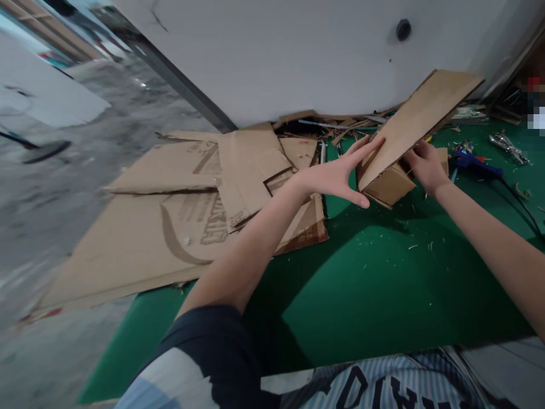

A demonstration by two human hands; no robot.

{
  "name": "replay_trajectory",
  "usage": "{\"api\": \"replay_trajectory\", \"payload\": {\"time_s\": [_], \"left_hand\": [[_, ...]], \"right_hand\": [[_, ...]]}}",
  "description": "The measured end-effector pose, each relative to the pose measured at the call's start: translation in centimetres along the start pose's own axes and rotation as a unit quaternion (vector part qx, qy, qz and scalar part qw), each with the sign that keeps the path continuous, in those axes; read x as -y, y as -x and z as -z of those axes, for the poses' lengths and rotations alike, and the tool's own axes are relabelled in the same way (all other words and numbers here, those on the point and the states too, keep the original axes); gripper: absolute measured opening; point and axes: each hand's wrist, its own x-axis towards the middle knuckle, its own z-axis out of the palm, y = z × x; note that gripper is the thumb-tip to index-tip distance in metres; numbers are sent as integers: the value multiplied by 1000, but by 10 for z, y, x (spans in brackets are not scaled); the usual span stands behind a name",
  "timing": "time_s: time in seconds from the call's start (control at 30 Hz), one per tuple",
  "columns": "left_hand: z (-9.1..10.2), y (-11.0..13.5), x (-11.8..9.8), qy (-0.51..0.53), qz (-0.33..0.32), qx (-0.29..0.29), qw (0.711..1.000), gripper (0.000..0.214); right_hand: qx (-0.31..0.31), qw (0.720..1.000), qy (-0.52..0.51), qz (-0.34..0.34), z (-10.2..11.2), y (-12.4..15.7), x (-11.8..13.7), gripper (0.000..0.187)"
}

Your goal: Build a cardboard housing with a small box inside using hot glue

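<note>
A small cardboard box [389, 184] stands on the green table [366, 284], with a long cardboard panel [419, 122] lying slanted across its top. My left hand [340, 173] is open, fingers stretched flat against the left end of the panel and box. My right hand [426, 166] is closed on the right side of the box, under the panel; its fingertips are partly hidden.
Flattened cardboard sheets [179, 221] lie at the table's left and hang over its edge. Cardboard strips and scraps [336, 126] pile up along the white wall. A blue glue gun [472, 162] with a black cord and metal pliers [508, 146] lie to the right.
</note>
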Motion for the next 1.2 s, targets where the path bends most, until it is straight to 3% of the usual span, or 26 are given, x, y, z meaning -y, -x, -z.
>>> {"api": "replay_trajectory", "payload": {"time_s": [0.13, 0.33, 0.47, 0.63, 0.9, 1.07, 1.2], "left_hand": [[-4, -2, 3, -3, 18, -19, 1000, 137], [-12, -3, 10, -36, -5, -40, 999, 146], [-22, -6, 8, -93, -14, -93, 991, 134], [-30, -7, 4, -128, -33, -110, 985, 125], [-35, -7, 11, -92, -38, -124, 987, 123], [-34, -8, 9, -81, -43, -122, 988, 124], [-34, -6, 11, -67, -29, -126, 989, 126]], "right_hand": [[-9, 999, -17, -32, 0, 0, -1, 52], [-12, 999, -36, -18, -4, 6, 7, 48], [-8, 996, -82, -24, -9, 7, 9, 45], [6, 995, -94, -20, -13, 8, 11, 46], [2, 999, -39, 19, -14, 12, 9, 55], [-1, 1000, -15, 1, -12, 11, 9, 54], [-38, 999, -17, -11, -12, 8, 4, 52]]}}
